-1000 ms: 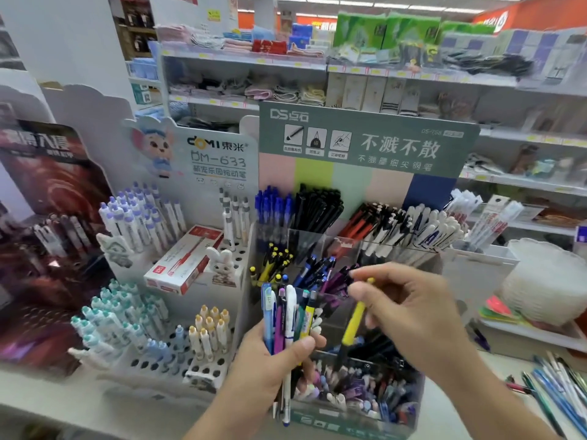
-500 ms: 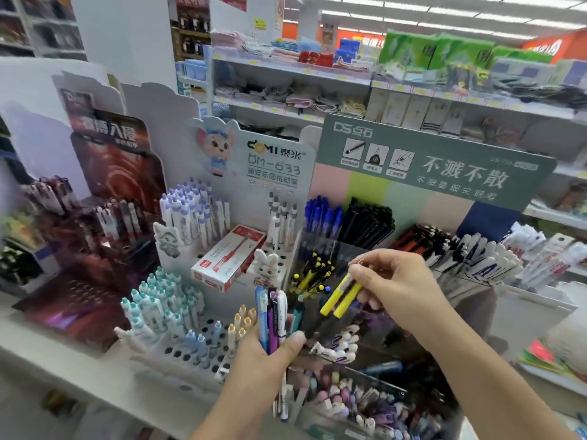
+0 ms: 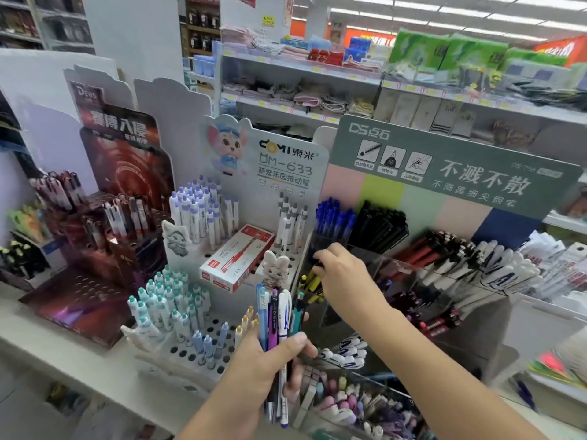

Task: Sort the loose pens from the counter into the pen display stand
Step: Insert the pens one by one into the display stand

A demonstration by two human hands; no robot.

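Item: yellow pens (image 3: 313,282), two or so, slim plastic barrels. Judged light, stiff and smooth enough to slide between the fingers; unlikely to break, though caps and clips could snag on neighbouring pens. Best taken mid-barrel in a pinch and lowered tip first.

Location: the yellow pens were held at the mouth of a clear compartment in the pen display stand (image 3: 451,281), below the row of blue pens (image 3: 333,217) and just beside other yellow pens already standing there. Whether they were touching the compartment floor could not be told.

Right hand (image 3: 343,281): reached forward and to the left over the stand, back of the hand upward, wrist slightly bent. Its fingers were curled round the yellow pens; the fingertips were mostly hidden behind the hand.

Left hand (image 3: 270,360): held low and near the body, in front of the stand. A bundle of mixed pens (image 3: 278,315) was clenched upright in it, the thumb laid across the barrels, tops fanning out above the fist.

Judgement: a tight bundle of slick barrels was liable to slip if the thumb pressure eased.
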